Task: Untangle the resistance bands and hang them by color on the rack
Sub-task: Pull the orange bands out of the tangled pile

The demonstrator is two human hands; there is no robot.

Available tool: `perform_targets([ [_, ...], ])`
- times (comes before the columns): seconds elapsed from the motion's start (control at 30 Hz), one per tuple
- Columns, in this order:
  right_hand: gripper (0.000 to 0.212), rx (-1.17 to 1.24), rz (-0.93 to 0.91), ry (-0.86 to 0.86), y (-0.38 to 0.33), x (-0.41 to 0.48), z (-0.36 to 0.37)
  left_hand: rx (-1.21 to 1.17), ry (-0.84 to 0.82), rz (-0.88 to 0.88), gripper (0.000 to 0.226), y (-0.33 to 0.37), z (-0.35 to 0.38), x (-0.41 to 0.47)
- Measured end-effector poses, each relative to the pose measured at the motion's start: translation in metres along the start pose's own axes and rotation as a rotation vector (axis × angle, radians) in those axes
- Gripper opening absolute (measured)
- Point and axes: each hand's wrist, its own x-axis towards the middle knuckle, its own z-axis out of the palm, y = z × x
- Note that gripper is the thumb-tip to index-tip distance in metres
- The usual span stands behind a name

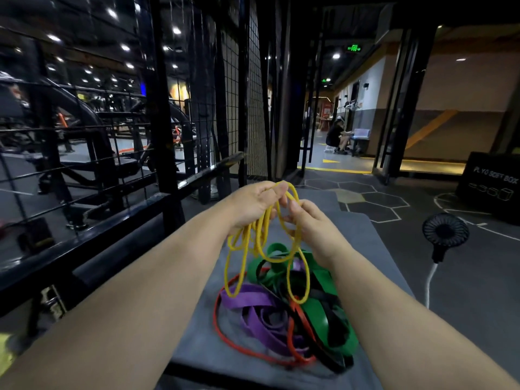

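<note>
- Yellow bands (264, 240), thin loops, hung from both hands above the grey surface (197, 333). Their lowest loops dangled down over the pile.
- Left hand (254, 205): fingers (270, 190) curled round the gathered tops of the yellow loops, holding the bunch.
- Right hand (312, 226): fingers (295, 206) pinched a single yellow strand just beside the left hand, thumb pressed against it.
- The pile lay on the surface under the hands: wide purple bands (253, 301), green bands (318, 308), a thin red band (222, 333) and black bands (334, 358), all wound through each other.
- Step in hand, by my reading: parting the yellow loops from one another and lifting them free of the pile.
- To do it well:
  - Let the left hand serve as the anchor.
  - Let the right hand walk one loop at a time out of the bunch.
  - Raise both hands until the low loops cleared the purple and green.
  - One low loop hung close to the red band, and I could not tell whether it passed through it. Check that before pulling.
  - Ease, never tug, since rubber probably grips itself and a snag would likely tighten.
- I could not tell which structure was the rack. A black wire mesh panel (247, 108) stood beyond the surface.
</note>
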Motion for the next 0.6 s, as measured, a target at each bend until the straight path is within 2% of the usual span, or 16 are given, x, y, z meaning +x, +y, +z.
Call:
perform_targets([
  [0.13, 0.039, 0.112, 0.009, 0.061, 0.003, -0.029, 0.001, 0.005, 0.0, -0.018, 0.044, -0.003, 0.016, -0.026],
  [0.3, 0.024, 0.196, -0.001, 0.059, 0.016, -0.075, 0.002, -0.028, -0.043, -0.056, 0.048, -0.02, 0.042, -0.068],
  [0.43, 0.024, 0.269, 0.023, 0.071, 0.032, -0.121, 0.008, -0.057, -0.126, -0.121, 0.059, -0.038, 0.067, -0.108],
  [0.53, 0.027, 0.232, 0.081, 0.117, 0.042, -0.15, 0.012, -0.044, -0.169, -0.127, 0.042, -0.05, 0.09, -0.14],
  [0.6, 0.029, 0.157, 0.098, 0.11, 0.047, -0.163, 0.011, -0.05, -0.199, -0.161, 0.042, -0.054, 0.1, -0.157],
])
